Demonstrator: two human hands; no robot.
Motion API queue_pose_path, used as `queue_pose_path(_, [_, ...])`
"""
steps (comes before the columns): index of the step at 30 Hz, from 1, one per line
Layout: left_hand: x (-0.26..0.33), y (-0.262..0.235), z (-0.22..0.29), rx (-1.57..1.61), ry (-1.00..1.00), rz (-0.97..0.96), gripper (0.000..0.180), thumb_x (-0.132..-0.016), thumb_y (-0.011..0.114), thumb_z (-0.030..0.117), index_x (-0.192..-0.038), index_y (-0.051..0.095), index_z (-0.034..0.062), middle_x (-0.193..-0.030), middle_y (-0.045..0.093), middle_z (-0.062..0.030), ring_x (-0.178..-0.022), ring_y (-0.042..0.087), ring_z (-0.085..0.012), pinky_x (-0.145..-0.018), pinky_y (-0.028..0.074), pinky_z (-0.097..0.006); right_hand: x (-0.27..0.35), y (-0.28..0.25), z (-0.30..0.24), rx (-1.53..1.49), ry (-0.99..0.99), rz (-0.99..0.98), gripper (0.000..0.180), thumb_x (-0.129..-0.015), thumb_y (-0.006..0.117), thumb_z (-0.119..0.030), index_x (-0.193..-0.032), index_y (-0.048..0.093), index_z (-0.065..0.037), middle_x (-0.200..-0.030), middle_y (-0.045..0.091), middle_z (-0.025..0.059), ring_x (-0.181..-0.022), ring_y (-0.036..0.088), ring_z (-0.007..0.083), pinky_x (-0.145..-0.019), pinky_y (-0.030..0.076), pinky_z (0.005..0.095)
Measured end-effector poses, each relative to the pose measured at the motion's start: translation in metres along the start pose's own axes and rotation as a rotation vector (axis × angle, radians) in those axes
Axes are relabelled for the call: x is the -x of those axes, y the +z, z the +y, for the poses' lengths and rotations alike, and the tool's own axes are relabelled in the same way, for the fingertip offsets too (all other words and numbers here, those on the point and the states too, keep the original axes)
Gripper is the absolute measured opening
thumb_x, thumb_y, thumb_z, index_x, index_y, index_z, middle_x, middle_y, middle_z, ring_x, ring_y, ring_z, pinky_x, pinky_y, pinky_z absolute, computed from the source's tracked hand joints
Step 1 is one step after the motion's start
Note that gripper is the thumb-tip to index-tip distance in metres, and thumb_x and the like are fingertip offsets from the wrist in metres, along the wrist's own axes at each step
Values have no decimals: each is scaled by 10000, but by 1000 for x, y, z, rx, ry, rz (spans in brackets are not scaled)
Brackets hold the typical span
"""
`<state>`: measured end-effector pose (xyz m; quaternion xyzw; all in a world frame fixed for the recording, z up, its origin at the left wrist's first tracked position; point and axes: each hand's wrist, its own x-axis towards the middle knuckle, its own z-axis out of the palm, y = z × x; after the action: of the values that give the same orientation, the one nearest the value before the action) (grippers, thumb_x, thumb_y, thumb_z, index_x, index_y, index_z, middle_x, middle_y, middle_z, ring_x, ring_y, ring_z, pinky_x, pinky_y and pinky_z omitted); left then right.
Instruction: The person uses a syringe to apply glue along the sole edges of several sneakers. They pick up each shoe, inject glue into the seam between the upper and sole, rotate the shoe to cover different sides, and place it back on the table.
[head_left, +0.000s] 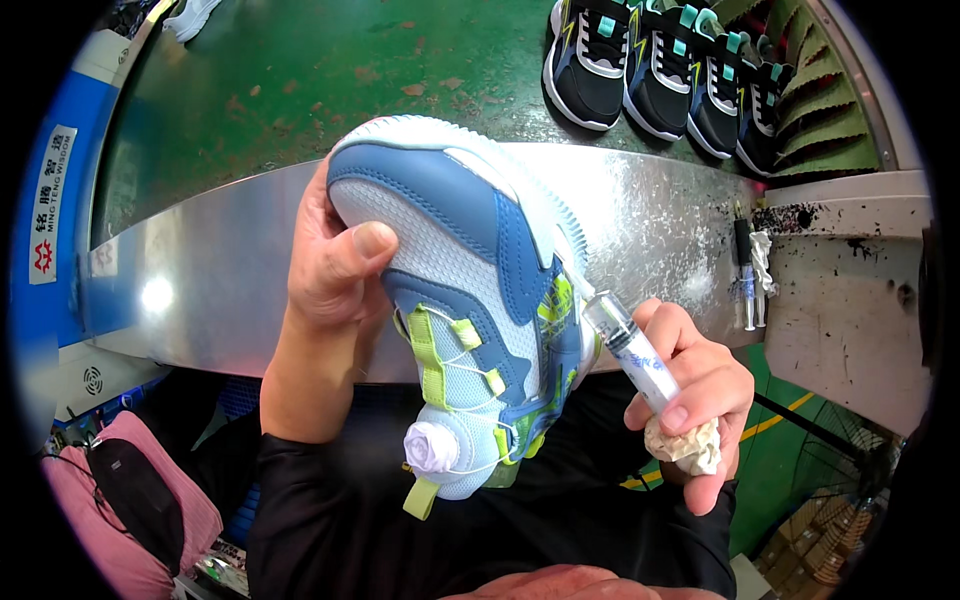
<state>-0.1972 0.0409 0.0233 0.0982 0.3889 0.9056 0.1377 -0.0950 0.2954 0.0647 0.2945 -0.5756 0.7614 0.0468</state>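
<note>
My left hand (pixel 335 270) grips a blue and light-grey sneaker (pixel 455 250) by its toe, thumb across the upper. The shoe is tilted, toe up and left, with its sole edge turned to the right. It has lime-green loops, thin laces and a round white dial (pixel 432 447) near the tongue. In my right hand (pixel 710 385) is a clear syringe (pixel 640 360) with whitish contents, its tip at the sole edge on the shoe's right side. Whether the tip touches cannot be told. A crumpled cream wad (pixel 688 447) is also held in the right palm.
Beyond the metal ledge (pixel 230 270) lies a green worn surface (pixel 300 60). Several black sneakers (pixel 590 70) stand in a row at the far right. Slim tools (pixel 746 270) and a white crumpled strip (pixel 762 262) lie at the ledge's right end. A pink garment (pixel 130 500) is at lower left.
</note>
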Motion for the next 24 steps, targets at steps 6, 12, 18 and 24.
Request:
queue_pose_path(6, [-4, -3, -3, -45, -3, 38, 599, -664, 757, 164, -1179, 520, -28, -1074, 619, -136, -995, 612, -237, -904, 473, -337, 4, -3, 2, 28, 15, 3, 590, -657, 788, -525, -929, 665, -16, -672, 563, 12, -682, 377, 178, -600, 277, 317])
queue_pose_path(12, [-8, -8, -6, -33, 1, 11, 545, -692, 720, 162, -1163, 528, -34, -1055, 629, -137, -955, 631, -234, -873, 500, -336, 12, -4, 7, 34, 24, 22, 583, -660, 791, -515, -934, 666, -16, -679, 580, 16, -688, 380, 174, -595, 278, 313])
queue_pose_path(18, [-11, -12, -7, 6, -16, -69, 466, -763, 659, 177, -1146, 536, -59, -1037, 641, -162, -917, 654, -239, -836, 529, -338, 20, -7, 9, 44, 40, 15, 567, -667, 790, -502, -937, 668, -19, -688, 595, 15, -689, 382, 170, -598, 277, 308])
queue_pose_path(24, [-10, -17, -9, 78, -73, -52, 461, -803, 637, 197, -1160, 522, -70, -1042, 641, -183, -918, 661, -260, -822, 543, -358, 28, -11, 9, -20, 75, 23, 578, -667, 783, -526, -931, 669, -24, -683, 619, 16, -667, 379, 166, -602, 276, 305])
